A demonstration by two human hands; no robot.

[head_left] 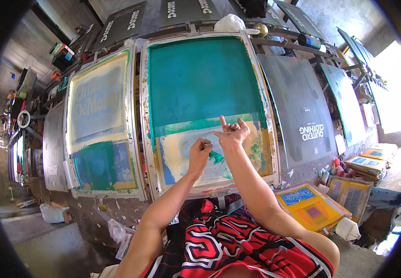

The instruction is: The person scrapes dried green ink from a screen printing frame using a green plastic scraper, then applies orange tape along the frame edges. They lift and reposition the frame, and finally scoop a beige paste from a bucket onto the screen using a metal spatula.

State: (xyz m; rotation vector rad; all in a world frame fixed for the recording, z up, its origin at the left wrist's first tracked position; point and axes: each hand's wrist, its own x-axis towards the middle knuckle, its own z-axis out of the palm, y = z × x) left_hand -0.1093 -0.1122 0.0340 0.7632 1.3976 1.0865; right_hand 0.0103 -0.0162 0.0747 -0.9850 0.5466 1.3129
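Below me lies a framed printing screen [205, 78], its upper mesh deep teal and its lower end pale cream with green paint smears. My left hand [200, 154] is closed over that lower part, its fingertips curled together. Beside its fingers shows a small green patch [216, 158]; whether it is a held scrap or paint on the screen, I cannot tell. My right hand [231, 135] is over the screen just to the right, palm turned up and fingers apart, with nothing in it.
A second screen [99, 95] with pale lettering stands to the left. Dark printed panels [297, 102] line the right and the far side. A white plastic bag [230, 23] sits at the screen's far edge. Yellow-framed screens [311, 211] are stacked at the lower right.
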